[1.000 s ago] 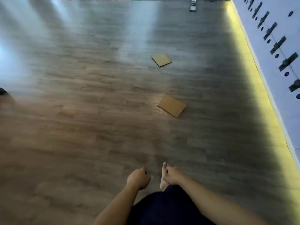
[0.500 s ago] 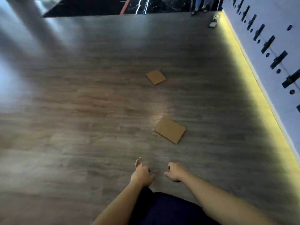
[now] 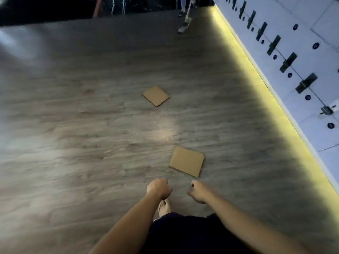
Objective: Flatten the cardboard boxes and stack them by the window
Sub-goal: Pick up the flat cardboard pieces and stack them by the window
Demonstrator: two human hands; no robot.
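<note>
Two brown flattened cardboard boxes lie flat on the wood floor, well apart: the near box [image 3: 186,161] and the far box [image 3: 155,95], which sits diamond-wise.

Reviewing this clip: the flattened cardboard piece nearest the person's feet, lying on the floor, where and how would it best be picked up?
The near cardboard piece lies flat on the wood floor, so nothing can be wrapped. Probably best: come down from the near side with the right hand, slide the fingers under the corner that points toward the feet, thumb on top, and pinch. Both hands hold nothing now.

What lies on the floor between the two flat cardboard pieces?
Only bare wood-look floor with a bright light patch separates the near cardboard from the far cardboard, in the head view.
</note>
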